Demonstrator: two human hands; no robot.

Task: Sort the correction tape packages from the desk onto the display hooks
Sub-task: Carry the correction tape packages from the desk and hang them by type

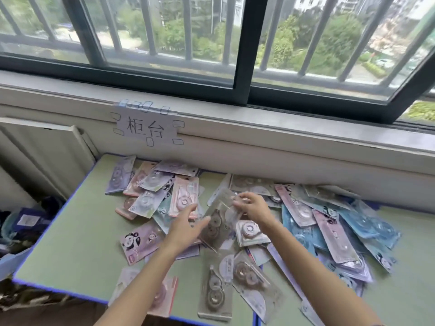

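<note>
We see two hands: one left hand (186,228) and one right hand (253,208). Together they hold one grey package (220,222) above the pile.

There are two desks, a left desk (77,234) and a right desk (404,292), pushed side by side.

We cannot count all the packages, because they lie on top of each other and look blurry. There are more than twenty. We can tell about five pink packages (184,198), many blue packages (367,227) on the right, and three more grey packages (215,288) near us.

We see one paper sign (146,128) on the wall and one window (242,50) with many bars.
</note>
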